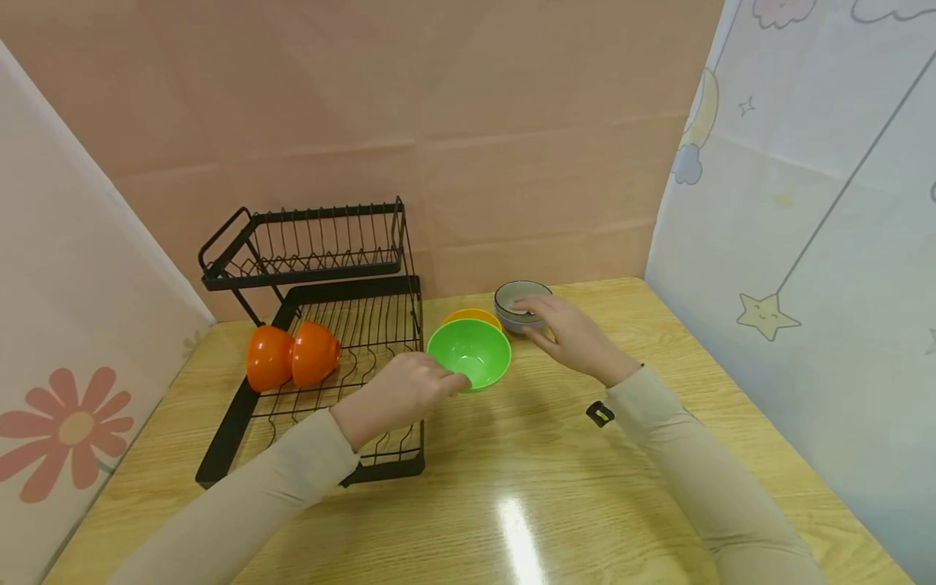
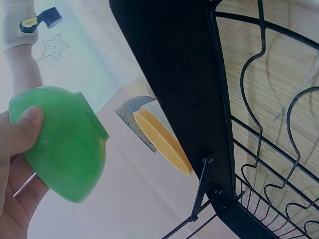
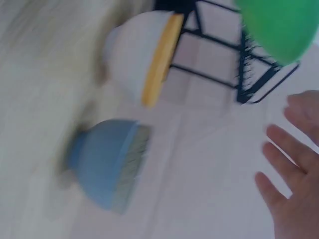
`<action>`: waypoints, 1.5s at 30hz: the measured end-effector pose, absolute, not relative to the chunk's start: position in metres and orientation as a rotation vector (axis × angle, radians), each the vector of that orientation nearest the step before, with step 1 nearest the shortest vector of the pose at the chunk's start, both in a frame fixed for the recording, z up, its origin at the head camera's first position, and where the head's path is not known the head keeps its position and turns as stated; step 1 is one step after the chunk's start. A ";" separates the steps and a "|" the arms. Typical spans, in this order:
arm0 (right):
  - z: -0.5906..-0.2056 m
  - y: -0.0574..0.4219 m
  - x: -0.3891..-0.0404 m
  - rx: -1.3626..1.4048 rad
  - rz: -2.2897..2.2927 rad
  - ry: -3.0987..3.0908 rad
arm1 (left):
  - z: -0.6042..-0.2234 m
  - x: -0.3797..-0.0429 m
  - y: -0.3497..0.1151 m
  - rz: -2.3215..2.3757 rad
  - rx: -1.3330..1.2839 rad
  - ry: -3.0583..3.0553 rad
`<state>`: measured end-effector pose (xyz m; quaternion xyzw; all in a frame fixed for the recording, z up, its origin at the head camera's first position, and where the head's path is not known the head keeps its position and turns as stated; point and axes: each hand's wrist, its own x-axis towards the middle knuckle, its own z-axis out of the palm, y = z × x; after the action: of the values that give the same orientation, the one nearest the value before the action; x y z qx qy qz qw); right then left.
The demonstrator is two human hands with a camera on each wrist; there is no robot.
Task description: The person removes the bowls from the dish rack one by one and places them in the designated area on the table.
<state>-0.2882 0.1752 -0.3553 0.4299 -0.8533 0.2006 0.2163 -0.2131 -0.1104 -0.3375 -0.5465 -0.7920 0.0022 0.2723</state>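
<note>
Two pale sleeves come in from the near edge, the left and the right, over one wood-grained table. By the right cuff is one small dark device; it seems strapped to the wrist, though the head view shows this poorly. The left hand grips one green bowl by its near side, holding it off the table, tilted so that its inside faces the wearer.

To the left stands one black rack with two tiers. Two orange bowls, one just beside the other, lie on their sides in the lower tier. The right hand holds nothing, its fingers loose and apart.

Farther back, two more bowls stand upright on the table: one yellow-lined bowl, partly hidden behind the green one, and one blue bowl to its right. That makes five bowls. Behind them hangs one pinkish backdrop.
</note>
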 end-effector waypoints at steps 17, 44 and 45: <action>-0.337 0.130 -0.243 1.526 0.343 -2.091 | -0.336 -0.214 -0.111 0.048 -1.435 -2.146; -0.362 0.126 -0.250 1.617 0.261 -2.017 | -0.335 -0.214 -0.111 -0.016 -1.445 -2.130; -0.362 0.126 -0.250 1.612 0.252 -2.020 | -0.335 -0.214 -0.111 -0.016 -1.445 -2.129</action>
<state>-0.2504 0.1264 -0.3625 0.5979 -0.7492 0.0935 0.2691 -0.2139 -0.1113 -0.3350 -0.5390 -0.7943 -0.0061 0.2804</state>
